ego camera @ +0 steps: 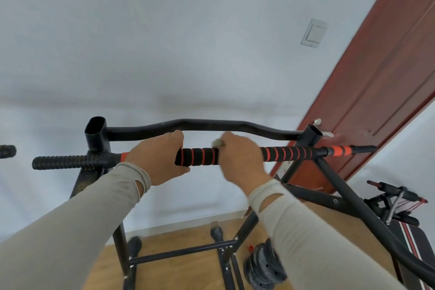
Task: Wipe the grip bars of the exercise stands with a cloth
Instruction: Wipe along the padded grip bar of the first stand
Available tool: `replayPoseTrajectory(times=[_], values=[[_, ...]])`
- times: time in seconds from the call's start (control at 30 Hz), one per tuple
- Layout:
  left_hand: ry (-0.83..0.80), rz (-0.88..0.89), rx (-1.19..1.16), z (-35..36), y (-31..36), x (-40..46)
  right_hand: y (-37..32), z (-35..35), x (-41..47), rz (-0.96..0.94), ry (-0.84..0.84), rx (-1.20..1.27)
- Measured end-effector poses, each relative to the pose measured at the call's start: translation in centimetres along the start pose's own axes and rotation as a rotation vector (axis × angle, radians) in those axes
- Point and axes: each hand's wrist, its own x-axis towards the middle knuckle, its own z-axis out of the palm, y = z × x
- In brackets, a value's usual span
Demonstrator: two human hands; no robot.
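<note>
Grip bar (197, 156) mid-wipe: left hand (160, 158) clasps it, right hand (240, 160) rubs a cloth (218, 143) (mostly hidden); striped foam rightward seems unwiped.

A wooden floor (179, 273) of warm brown boards carries everything here, meeting a pale wall along a light skirting strip. On it stands the black exercise stand (235, 226), its uprights rising from low cross tubes (179, 253) that lie near the boards, with dark rounded feet (134, 245) touching the wood. Just beside the stand's base, to the right, a pile of dark weight plates (264, 266) rests on the floor, stacked and leaning a little. A small red object (251, 247) lies next to the plates; what it is cannot be told. Farther right, a black bench with red and white stripes (412, 238) reaches the frame's edge.
</note>
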Motion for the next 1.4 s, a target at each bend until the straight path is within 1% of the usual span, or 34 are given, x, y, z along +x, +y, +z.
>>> replayPoseTrajectory(times=[0.07,0.13,0.23,0.27,0.3,0.43,0.53,0.6,0.67,0.73,0.83,0.9,0.93,1.03,1.1,1.17,1.2,1.23,1.3,1.33,1.4], values=[[0.016,-0.015,-0.015,-0.1,0.1,-0.1,-3.7,1.6,-0.9,-0.03,0.047,0.208],[0.047,-0.012,-0.025,-0.1,0.2,-0.4,-5.5,2.6,-2.2,-0.104,0.135,0.297],[0.075,0.003,0.004,0.0,0.2,-0.7,-3.5,3.2,-3.3,-0.27,0.27,0.189],[0.068,0.01,0.015,-0.1,0.1,-0.8,-2.2,3.0,-3.2,-0.292,0.275,0.122],[0.052,0.013,0.02,-0.2,-0.1,-0.8,-0.9,2.4,-3.0,-0.276,0.255,0.055],[-0.023,0.053,0.011,-0.4,-0.4,-1.2,5.2,-0.9,-1.2,-0.019,0.08,-0.193],[-0.045,0.083,0.019,-0.5,-0.5,-1.3,9.8,-2.8,-0.5,0.191,0.039,-0.363],[-0.012,0.111,0.09,-0.7,-0.5,-1.3,10.9,-3.0,-0.6,0.295,0.046,-0.324],[0.102,0.15,0.221,-0.3,-0.1,-1.3,9.9,-2.5,-0.6,0.317,0.064,-0.24],[0.152,0.128,0.225,0.5,0.5,-1.7,7.7,-1.3,-0.3,0.291,0.1,-0.138],[0.233,0.107,0.086,1.8,0.7,-2.4,2.3,0.8,-1.2,0.202,0.149,0.049],[0.259,0.119,0.099,2.0,0.3,-2.3,-1.6,1.8,-2.2,0.139,0.21,0.236],[0.25,0.123,0.125,2.1,0.1,-2.1,-3.4,2.3,-2.7,0.087,0.237,0.29],[0.259,0.107,0.164,2.2,0.4,-1.6,-6.3,4.0,-3.9,-0.086,0.325,0.329],[0.27,0.064,0.162,2.0,0.6,-1.2,-5.3,4.1,-4.0,-0.189,0.342,0.288],[0.241,0.017,0.15,1.9,0.4,-0.9,-2.7,4.0,-3.9,-0.279,0.369,0.166],[0.223,0.003,0.146,1.8,0.4,-0.9,-1.3,3.5,-3.8,-0.27,0.35,0.126],[0.2,-0.009,0.142,1.7,0.4,-0.8,0.2,3.0,-3.4,-0.217,0.312,0.088],[0.165,-0.018,0.147,1.5,0.4,-0.7,3.4,2.1,-2.6,-0.059,0.197,-0.002],[0.151,-0.018,0.151,1.3,0.4,-0.7,5.2,1.7,-2.2,0.019,0.171,-0.057],[0.121,-0.018,0.158,1.0,0.3,-0.5,9.0,1.2,-1.7,0.133,0.179,-0.141]])
